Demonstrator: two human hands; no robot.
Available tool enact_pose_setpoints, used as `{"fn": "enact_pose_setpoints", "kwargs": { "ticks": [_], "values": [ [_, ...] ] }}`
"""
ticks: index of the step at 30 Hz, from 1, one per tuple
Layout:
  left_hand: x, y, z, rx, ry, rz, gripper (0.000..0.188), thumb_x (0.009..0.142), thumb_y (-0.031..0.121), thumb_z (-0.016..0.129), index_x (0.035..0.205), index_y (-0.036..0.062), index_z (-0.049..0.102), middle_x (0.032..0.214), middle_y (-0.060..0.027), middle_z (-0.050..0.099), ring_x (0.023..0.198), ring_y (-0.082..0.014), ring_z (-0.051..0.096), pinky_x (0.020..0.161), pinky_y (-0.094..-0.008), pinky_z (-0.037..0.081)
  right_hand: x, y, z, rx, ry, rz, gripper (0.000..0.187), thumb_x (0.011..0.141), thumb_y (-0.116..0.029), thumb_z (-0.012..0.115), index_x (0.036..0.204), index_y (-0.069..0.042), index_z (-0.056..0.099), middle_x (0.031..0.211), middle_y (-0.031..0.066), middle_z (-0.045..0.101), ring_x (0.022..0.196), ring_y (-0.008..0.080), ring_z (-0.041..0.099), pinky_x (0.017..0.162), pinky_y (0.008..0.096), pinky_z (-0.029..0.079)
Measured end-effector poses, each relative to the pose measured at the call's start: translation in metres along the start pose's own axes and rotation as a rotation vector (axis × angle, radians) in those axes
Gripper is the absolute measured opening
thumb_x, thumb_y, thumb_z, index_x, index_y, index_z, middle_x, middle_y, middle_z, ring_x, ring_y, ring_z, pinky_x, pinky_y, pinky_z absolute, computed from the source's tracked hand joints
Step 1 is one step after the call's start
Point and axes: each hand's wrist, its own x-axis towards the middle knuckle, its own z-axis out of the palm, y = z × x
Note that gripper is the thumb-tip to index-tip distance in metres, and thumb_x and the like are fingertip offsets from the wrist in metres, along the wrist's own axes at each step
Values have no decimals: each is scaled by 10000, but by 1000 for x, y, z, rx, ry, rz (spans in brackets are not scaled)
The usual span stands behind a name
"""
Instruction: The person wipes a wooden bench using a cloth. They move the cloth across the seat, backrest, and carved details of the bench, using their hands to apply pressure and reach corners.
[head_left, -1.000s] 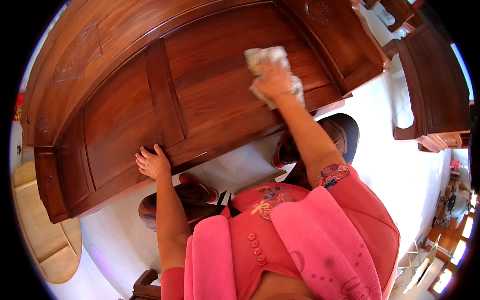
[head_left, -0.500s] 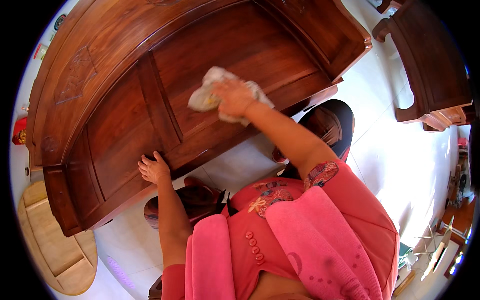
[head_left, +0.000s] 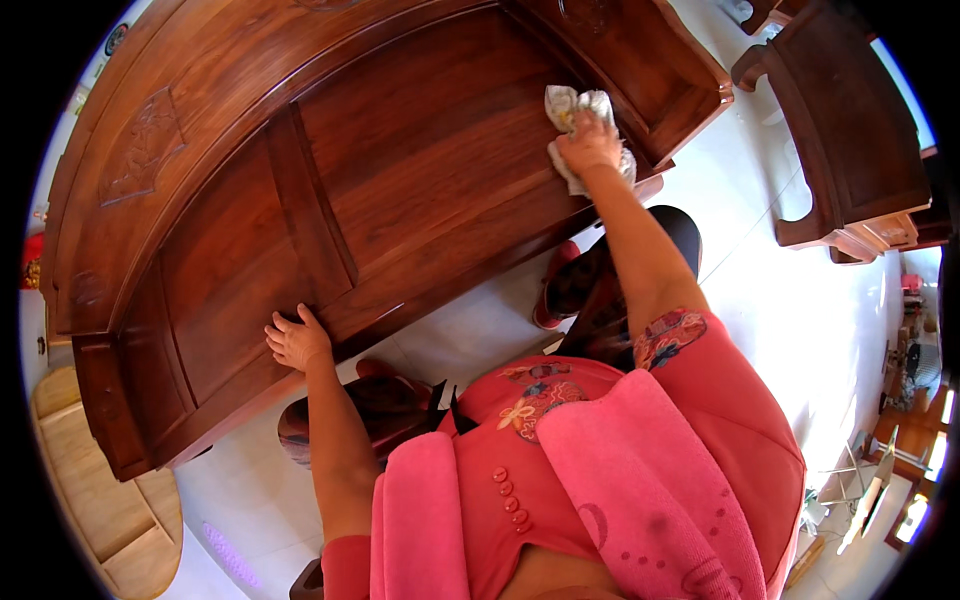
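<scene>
A long, polished reddish-brown wooden bench (head_left: 430,190) with a carved backrest (head_left: 150,150) stretches across in front of me. My right hand (head_left: 592,145) presses a crumpled whitish cloth (head_left: 572,176) onto the seat near its right end, close to the armrest (head_left: 655,75). Parts of the cloth stick out around my fingers and palm. Toward the left, my left hand (head_left: 298,340) rests on the front part of the seat with its fingers spread, holding nothing.
Dark wooden furniture (head_left: 850,130) with curved legs stands at the right on the pale tiled floor (head_left: 770,330). A light wooden oval panel (head_left: 110,500) lies at lower left. A pink towel (head_left: 640,480) hangs over my chest.
My right hand has slid the cloth to the right along the seat, from near the middle to the right armrest. My left hand stays at about the same spot on the bench.
</scene>
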Motion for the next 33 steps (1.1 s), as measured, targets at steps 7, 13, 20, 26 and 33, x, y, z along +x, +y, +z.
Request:
{"fn": "enact_pose_setpoints", "kwargs": {
  "ticks": [7, 13, 20, 26, 33],
  "values": [
    [3, -3, -1, 0, 6, -2, 717, 994, 618, 455, 1532, 146, 415, 1614, -176, 330, 1489, -344, 301, 1193, -523, 254, -94, -86, 23, 38, -127, -465, 646, 888, -390, 617, 1478, -152, 502, 1605, 59, 386, 1485, 324, 329, 1202, 467, 294],
    [3, -5, -1, 1, -4, -3, 718, 997, 613, 452, 1536, 141, 407, 1621, -182, 320, 1495, -343, 292, 1200, -509, 245, -74, -114, 11, 112, -226, -628, 681, 908, -393, 599, 1528, -164, 436, 1625, 66, 356, 1513, 322, 279, 1224, 465, 258],
    [0, -7, -1, -30, 10, 16, 717, 998, 605, 452, 1534, 131, 402, 1619, -176, 328, 1502, -334, 283, 1201, -506, 243, 46, -114, 25, 90, -161, -356, 675, 933, -403, 583, 1541, -163, 416, 1650, 25, 318, 1510, 315, 292, 1221, 456, 279],
    [2, -6, 3, -15, 45, 24, 705, 989, 607, 466, 1511, 134, 436, 1600, -177, 363, 1487, -331, 314, 1193, -502, 261, 131, -61, 23, 56, -111, -97, 750, 911, -463, 609, 1580, -225, 365, 1682, 4, 254, 1551, 276, 221, 1237, 444, 256],
    [4, -12, 10, 8, 67, 19, 699, 984, 614, 482, 1502, 146, 452, 1593, -170, 378, 1473, -330, 339, 1176, -509, 283, 97, -13, 5, 61, -119, -141, 731, 880, -400, 623, 1544, -181, 411, 1626, 45, 359, 1455, 316, 372, 1196, 430, 343]
  ]
}}
